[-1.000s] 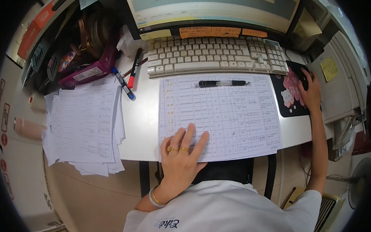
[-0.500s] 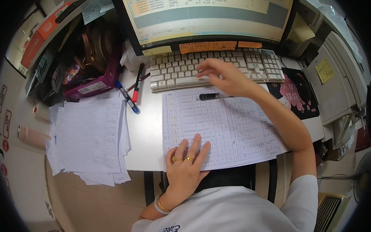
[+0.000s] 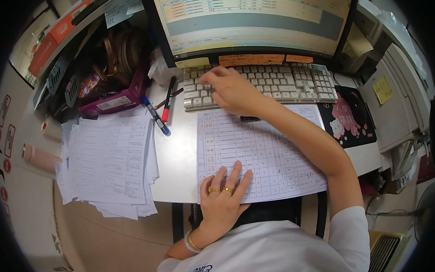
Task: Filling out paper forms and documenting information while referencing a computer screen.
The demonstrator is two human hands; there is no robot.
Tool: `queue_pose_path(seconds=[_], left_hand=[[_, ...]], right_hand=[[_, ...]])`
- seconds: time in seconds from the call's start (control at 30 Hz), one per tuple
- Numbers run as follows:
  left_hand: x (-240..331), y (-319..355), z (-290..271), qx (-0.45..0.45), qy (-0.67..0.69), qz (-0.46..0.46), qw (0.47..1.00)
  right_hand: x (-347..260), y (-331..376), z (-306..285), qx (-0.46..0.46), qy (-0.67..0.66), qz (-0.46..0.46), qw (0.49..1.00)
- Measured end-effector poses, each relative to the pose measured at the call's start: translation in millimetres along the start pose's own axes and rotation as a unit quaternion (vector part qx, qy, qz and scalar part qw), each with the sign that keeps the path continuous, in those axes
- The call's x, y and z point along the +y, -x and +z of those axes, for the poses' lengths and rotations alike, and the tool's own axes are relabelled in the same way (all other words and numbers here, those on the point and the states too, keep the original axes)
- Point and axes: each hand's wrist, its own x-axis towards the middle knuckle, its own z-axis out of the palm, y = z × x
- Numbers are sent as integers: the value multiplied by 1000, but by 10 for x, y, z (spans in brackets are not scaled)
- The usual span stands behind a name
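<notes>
My right hand (image 3: 232,90) hovers over the left part of the white keyboard (image 3: 273,81), its fingers bent and apart above the keys with nothing held. Flat on the near edge of a printed table sheet (image 3: 271,153) lies my left hand (image 3: 224,193), fingers spread, with gold rings on two of them and bangles at the wrist. A black pen (image 3: 249,119) rests on the top of the sheet, mostly covered by my right wrist. Behind the keyboard, the monitor (image 3: 252,19) shows rows of a table.
Left of the sheet are a red-capped black marker (image 3: 169,99), a blue marker (image 3: 156,115) and a stack of papers (image 3: 108,159). A purple box (image 3: 113,102) holding a bag stands behind them. At the right lie a dark mouse pad (image 3: 346,117) and a grey printer (image 3: 393,91).
My right hand has moved left along the keyboard, now covering most of the pen. My left hand stays on the sheet. The whole view has shifted slightly, and the monitor's rows look different.
</notes>
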Motion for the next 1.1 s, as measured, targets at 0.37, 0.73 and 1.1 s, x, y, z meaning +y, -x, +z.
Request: queue_pose_path(seconds=[0.37,0.73,1.1], left_hand=[[32,-14,22,-5,3,-7,1000],[24,-59,3,4,-1,-1,1000],[75,-12,56,5,-33,-29,999]], right_hand=[[114,92,-172,-2,-1,42,999],[1158,1853,-1471,147,29,221,964],[925,2025,-1610,75,120,232,962]])
